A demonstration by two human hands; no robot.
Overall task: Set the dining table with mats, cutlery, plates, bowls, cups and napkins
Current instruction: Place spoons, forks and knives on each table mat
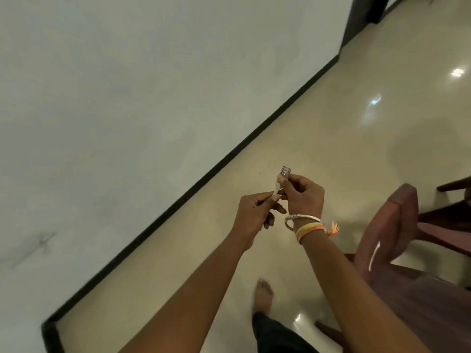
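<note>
Floor [318, 128], wall [127, 98] to chair [382, 238]; cutlery [285, 171] aloft

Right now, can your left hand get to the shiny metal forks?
Probably yes: the left hand is right beside the shiny metal forks gripped by the right hand, its fingertips seemingly pinching at the bunch, nothing between.

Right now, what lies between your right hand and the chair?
Nothing but bare floor separates the right hand holding forks from the chair, per head view.
</note>
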